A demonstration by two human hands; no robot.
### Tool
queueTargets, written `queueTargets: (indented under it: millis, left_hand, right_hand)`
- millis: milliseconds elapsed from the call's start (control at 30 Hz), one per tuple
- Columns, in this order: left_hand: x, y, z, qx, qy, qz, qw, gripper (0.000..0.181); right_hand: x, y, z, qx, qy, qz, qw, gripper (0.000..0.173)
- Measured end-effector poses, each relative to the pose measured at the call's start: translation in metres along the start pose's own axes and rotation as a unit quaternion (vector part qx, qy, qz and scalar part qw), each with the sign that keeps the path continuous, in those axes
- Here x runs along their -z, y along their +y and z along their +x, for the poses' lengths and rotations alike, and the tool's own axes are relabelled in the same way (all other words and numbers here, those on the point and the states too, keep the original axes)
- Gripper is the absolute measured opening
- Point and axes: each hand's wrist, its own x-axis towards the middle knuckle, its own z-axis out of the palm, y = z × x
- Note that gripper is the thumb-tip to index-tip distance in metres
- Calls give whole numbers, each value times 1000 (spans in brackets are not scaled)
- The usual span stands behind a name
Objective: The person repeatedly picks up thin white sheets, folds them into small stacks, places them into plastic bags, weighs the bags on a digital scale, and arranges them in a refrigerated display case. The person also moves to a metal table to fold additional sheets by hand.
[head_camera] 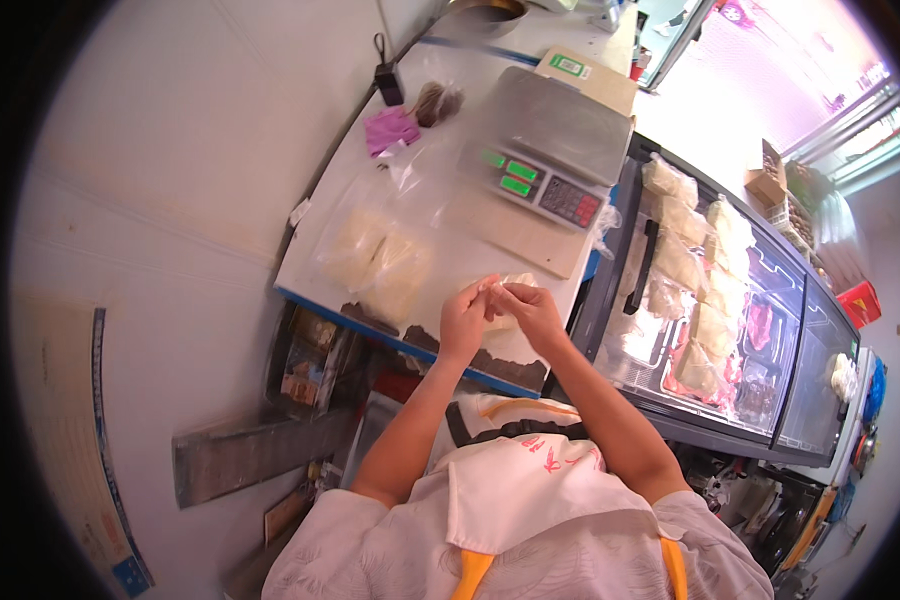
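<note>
My left hand (pixel 465 319) and my right hand (pixel 525 307) meet at the fingertips over the front of the white worktop (pixel 435 292). Their fingers pinch together at the top of a clear plastic bag (pixel 521 279) with pale contents, partly hidden beneath the hands. To the left lie filled clear bags of a pale food (pixel 396 274), side by side. Beyond the hands stands an electronic scale (pixel 562 127) with lit green displays and a bare metal platform. A flat beige board (pixel 525 240) lies in front of and partly under it.
A pink cloth (pixel 390 131), a bag with dark contents (pixel 439 103) and a small black device (pixel 389 82) lie at the far left of the worktop. A metal bowl (pixel 489 16) stands beyond. At right, a glass-topped display case (pixel 765 300) bears several filled bags (pixel 675 259).
</note>
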Motion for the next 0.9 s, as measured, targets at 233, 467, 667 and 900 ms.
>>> queueTargets:
  millis: [233, 467, 667, 900]
  left_hand:
    - [0, -11, -6, -210, 77, 211, 951, 19]
    - [3, -15, 10, -103, 98, 58, 988, 17]
    - [2, -13, 9, -4, 116, 24, 993, 24]
    - [37, -34, 22, -45, 184, 173, 967, 27]
  right_hand:
    - [4, 35, 35, 69, 166, -159, 971, 20]
    - [35, 13, 27, -21, -85, -198, 976, 23]
    - [10, -1, 8, 58, 19, -107, 992, 15]
    - [46, 6, 1, 273, 7, -311, 910, 12]
